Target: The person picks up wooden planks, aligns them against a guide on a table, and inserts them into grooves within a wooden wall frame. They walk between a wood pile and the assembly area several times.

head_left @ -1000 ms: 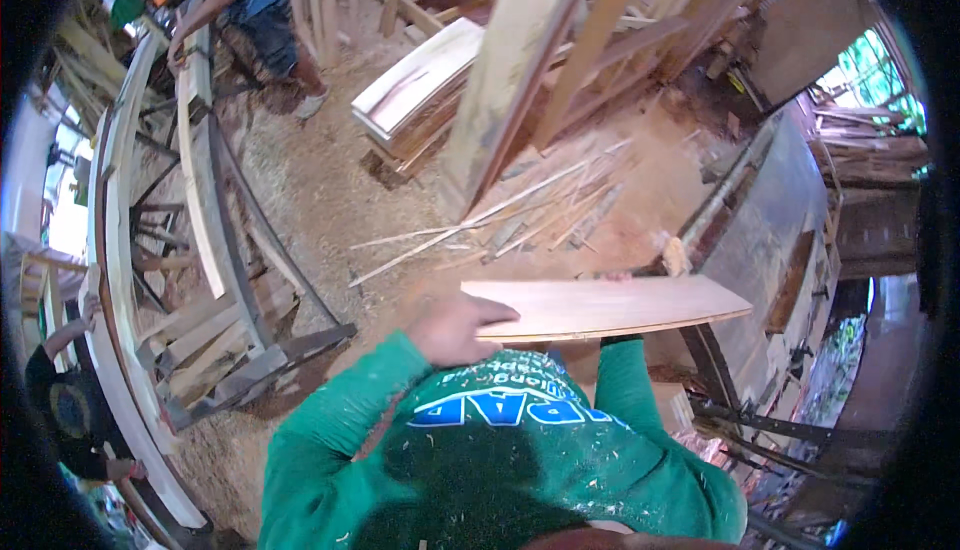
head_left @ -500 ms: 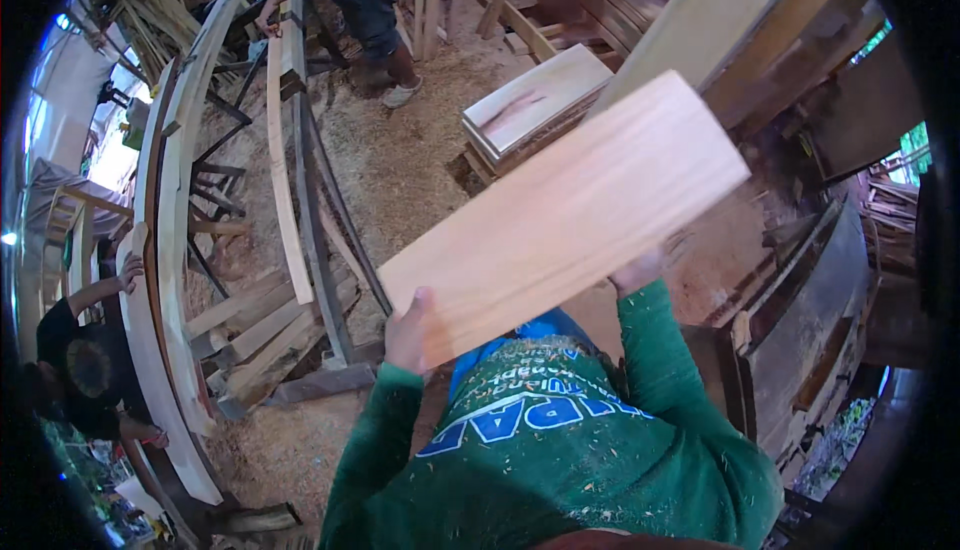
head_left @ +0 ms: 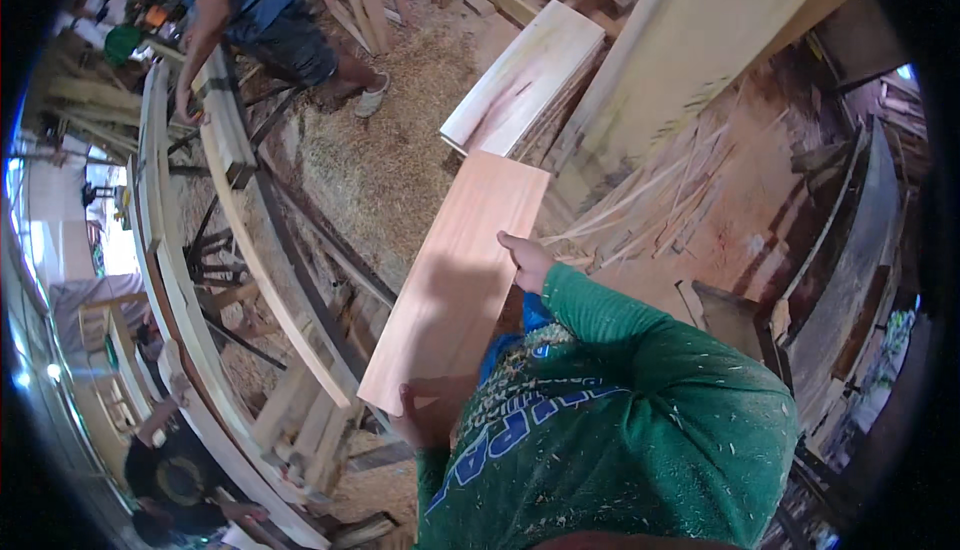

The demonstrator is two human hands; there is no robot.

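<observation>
A wide, flat wooden board (head_left: 455, 270), pinkish tan with smooth grain, is held in front of my body and slants from lower left to upper right. My right hand (head_left: 530, 262) grips its right edge, thumb over the top face and the other fingers hidden underneath. At the near end, my left hand (head_left: 422, 418) is closed on the board's lower edge, partly in shadow. The board's far end overlaps the near corner of a stack of pale boards (head_left: 530, 70) on the ground.
A large plank (head_left: 690, 60) leans at the upper right, with thin wood strips (head_left: 665, 200) beside it. Long beams on trestles (head_left: 190, 280) run along the left. A co-worker in blue (head_left: 240, 10) handles a long strip; another in black (head_left: 180, 470) is lower left. Sawdust covers the floor.
The board has swung from a rightward slant to a steeper one and moved left. My right hand has come into view on its right edge. The whole view has turned.
</observation>
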